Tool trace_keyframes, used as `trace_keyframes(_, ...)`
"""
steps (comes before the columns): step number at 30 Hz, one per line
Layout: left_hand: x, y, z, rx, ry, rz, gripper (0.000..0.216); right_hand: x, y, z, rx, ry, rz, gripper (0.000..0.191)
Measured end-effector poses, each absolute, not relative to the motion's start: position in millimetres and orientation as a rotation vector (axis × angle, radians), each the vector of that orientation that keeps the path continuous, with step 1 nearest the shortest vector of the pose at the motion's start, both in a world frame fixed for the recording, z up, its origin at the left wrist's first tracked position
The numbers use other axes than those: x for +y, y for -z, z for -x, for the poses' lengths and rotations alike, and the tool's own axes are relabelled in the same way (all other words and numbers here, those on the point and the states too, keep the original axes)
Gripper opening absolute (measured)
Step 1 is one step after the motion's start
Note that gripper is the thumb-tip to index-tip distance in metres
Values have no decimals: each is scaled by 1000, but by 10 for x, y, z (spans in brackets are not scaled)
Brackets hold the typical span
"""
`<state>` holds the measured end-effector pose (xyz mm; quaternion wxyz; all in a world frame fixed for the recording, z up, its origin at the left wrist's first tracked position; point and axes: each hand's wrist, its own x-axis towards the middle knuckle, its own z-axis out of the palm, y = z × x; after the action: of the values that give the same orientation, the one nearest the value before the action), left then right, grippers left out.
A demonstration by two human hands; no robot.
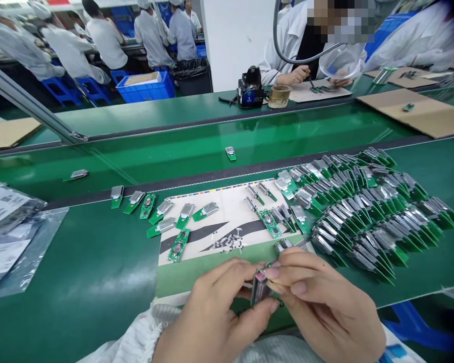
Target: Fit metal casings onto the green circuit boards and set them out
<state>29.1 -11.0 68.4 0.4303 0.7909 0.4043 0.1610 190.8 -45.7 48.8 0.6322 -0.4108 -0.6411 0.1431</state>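
Close to the table's near edge, my left hand [215,307] grips a small circuit board with a display [261,288], held on edge between thumb and fingers. My right hand [325,297] is closed in a pinch at the board's top end, its fingertips touching it; whatever sits between those fingertips is too small or hidden to name. Just beyond my hands lies a pile of tiny metal pins [230,241] on a printed paper sheet [208,237]. Several loose circuit boards [179,245] lie around the pile, some with the display side up.
Dense rows of circuit boards [363,212] lean together on the right. Plastic bags [11,237] lie at the left. Beyond a dark rail runs a green belt [166,146] carrying a board [230,153]. Across it, a co-worker [298,75] handles small parts near a tape roll [279,96].
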Motion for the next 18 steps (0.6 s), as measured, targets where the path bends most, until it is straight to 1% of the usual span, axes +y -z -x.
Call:
trace_keyframes(7,-92,-692,-337,1032,-449,-2064,17,-406,-527,-2004,-1586,-242,947,36)
trace_keyframes(11,20,-733,-403,976,-359,-2021,14,-386,-493,-2017,-1475,-277,953,35)
trace_keyframes(14,190,-836,-473,909,-302,-2080,19,-381,-412,-2030,-1332,-314,994,34)
trace_keyframes(18,533,-999,-653,893,-151,-2190,16,-336,-317,-2150,-1232,-222,1082,27)
